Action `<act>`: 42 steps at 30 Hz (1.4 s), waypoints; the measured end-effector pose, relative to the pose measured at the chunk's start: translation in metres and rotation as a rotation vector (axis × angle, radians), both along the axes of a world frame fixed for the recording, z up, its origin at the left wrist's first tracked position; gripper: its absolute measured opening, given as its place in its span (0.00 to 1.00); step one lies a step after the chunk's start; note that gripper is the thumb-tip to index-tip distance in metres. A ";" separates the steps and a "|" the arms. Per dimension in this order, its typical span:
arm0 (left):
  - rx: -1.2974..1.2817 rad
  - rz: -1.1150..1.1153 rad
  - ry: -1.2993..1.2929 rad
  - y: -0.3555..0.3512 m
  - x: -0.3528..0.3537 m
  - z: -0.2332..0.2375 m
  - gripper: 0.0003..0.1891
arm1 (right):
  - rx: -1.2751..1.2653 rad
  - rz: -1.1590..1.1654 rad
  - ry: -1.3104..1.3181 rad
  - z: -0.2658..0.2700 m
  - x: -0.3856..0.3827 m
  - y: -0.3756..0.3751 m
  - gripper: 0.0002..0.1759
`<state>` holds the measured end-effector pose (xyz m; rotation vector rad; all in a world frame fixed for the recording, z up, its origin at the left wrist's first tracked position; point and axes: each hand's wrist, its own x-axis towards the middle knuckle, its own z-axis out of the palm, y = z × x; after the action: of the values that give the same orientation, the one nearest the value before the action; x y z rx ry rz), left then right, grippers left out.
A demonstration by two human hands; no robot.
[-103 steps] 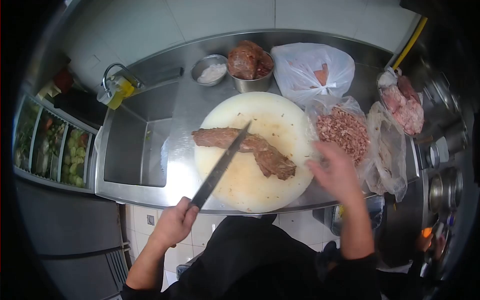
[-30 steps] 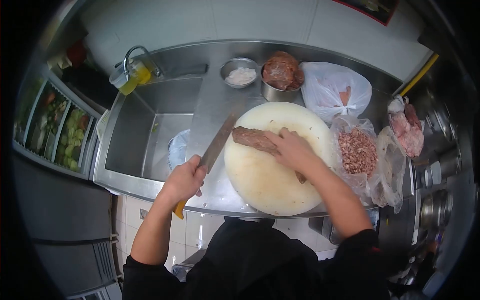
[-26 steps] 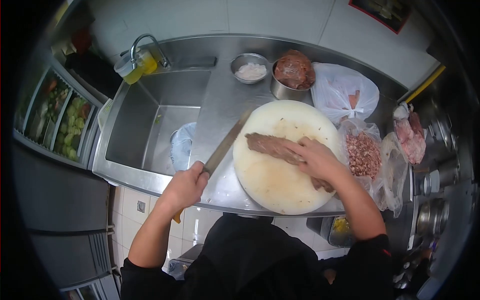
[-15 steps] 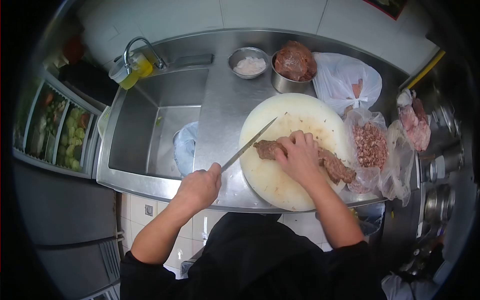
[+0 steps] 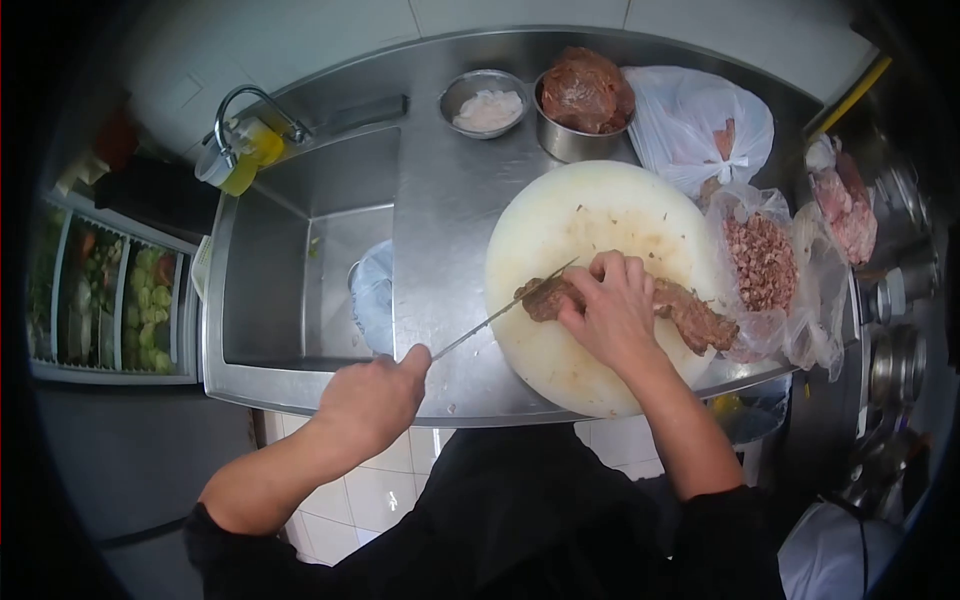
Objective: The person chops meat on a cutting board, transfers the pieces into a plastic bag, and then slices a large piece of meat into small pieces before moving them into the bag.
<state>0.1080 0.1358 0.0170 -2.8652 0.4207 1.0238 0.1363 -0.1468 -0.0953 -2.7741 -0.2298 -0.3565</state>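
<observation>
Head view: meat strip, lying across round cutting board on desk. Right hand pressed on it, fingers curled. Left hand clenched round knife; blade, lately off-board, now meets meat's left end, so slicing is apparently beginning.

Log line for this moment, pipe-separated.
left hand: grips knife | right hand: holds meat strip | blade at strip's left end | on cutting board

1. We log a steel counter, with a sink set into its left.
2. Round white cutting board near the front edge.
3. Behind the board: small bowl, larger bowl, white bag.
4. Right: clear bags.
</observation>
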 end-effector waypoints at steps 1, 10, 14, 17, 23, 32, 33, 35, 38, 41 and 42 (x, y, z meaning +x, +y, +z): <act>-0.048 -0.003 -0.018 -0.004 0.004 -0.010 0.10 | -0.016 -0.005 -0.005 -0.003 -0.002 0.002 0.16; -0.194 -0.096 -0.089 -0.038 0.048 -0.030 0.09 | -0.005 -0.027 -0.075 -0.006 -0.003 0.006 0.15; -0.017 -0.074 0.066 -0.017 0.023 0.009 0.11 | 0.003 -0.023 -0.072 -0.007 -0.003 0.005 0.14; -0.116 -0.053 0.038 -0.025 0.027 -0.021 0.12 | 0.036 -0.028 -0.059 -0.010 -0.005 0.006 0.13; -0.229 -0.057 -0.036 -0.053 0.050 -0.035 0.08 | 0.030 -0.027 -0.061 -0.008 0.000 0.007 0.14; -0.189 -0.033 -0.007 -0.070 0.055 -0.053 0.09 | 0.060 -0.023 -0.102 -0.010 -0.002 0.006 0.14; -0.190 -0.036 -0.005 -0.073 0.059 -0.050 0.09 | 0.058 -0.017 -0.106 -0.011 -0.003 0.006 0.15; -0.191 -0.061 -0.012 -0.069 0.055 -0.032 0.10 | 0.061 -0.012 -0.122 -0.010 0.000 0.005 0.15; -0.035 -0.012 0.123 -0.048 0.040 -0.002 0.09 | 0.082 -0.018 -0.102 -0.012 -0.002 0.004 0.15; -0.139 -0.019 0.024 -0.070 0.042 -0.057 0.10 | 0.090 -0.014 -0.085 -0.010 -0.001 0.007 0.15; -0.175 -0.037 -0.017 -0.078 0.051 -0.064 0.10 | 0.092 -0.014 -0.094 -0.011 0.000 0.006 0.15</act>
<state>0.1594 0.0577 -0.0468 -3.0031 0.5875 1.0033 0.1362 -0.1404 -0.1062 -2.6730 -0.2115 -0.4888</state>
